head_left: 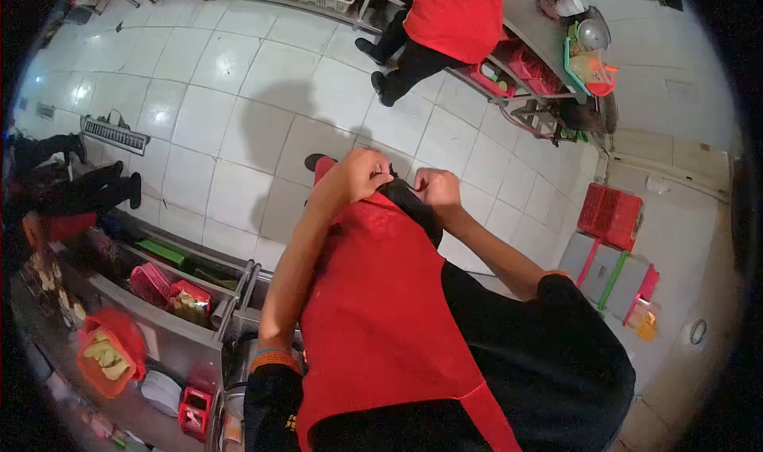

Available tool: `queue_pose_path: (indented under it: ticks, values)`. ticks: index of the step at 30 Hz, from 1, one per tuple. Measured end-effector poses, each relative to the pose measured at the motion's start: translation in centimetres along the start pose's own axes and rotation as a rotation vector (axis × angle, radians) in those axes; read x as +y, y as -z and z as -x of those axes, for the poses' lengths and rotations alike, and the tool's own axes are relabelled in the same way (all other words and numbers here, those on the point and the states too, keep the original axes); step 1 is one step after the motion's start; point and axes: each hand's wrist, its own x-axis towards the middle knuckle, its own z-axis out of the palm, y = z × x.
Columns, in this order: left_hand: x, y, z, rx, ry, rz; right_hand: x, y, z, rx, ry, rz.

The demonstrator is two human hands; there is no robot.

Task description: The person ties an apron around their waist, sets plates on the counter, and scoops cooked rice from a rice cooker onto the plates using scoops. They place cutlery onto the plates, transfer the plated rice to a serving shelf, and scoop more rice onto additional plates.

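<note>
Both hands are held out in front of the body, near the lower edge of the red apron (381,293). My left hand (364,174) is closed, its fingers pinching a piece of black cloth (409,202) beside the apron. A short gap to the right, my right hand (437,188) is curled shut at the other side of the same dark cloth. The cloth hangs down between the two hands, over the black clothing under the apron. What exactly the fingertips grip is too small to tell.
A person in a red shirt (457,15) stands by a metal shelf at the top. Steel counters (175,333) with an orange basin (103,380) run along the lower left. Another person's dark legs (103,190) show at left. Red crates (610,216) stand at right.
</note>
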Motion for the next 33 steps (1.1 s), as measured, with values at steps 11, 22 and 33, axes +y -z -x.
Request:
queue_pose_path:
  ticks: [11,22,33]
  values:
    - [1.2,0.0,0.1,0.045,-0.075,-0.037,0.2,3.8,-4.8,-0.564,0.114,-0.424]
    - [1.5,0.1,0.2,0.015,-0.032,-0.055,-0.2,5.4,-5.8,-0.560,0.380,-0.258]
    - [1.2,0.5,0.4,0.054,-0.038,-0.080,2.3,5.4,0.5,-1.151,0.067,0.543]
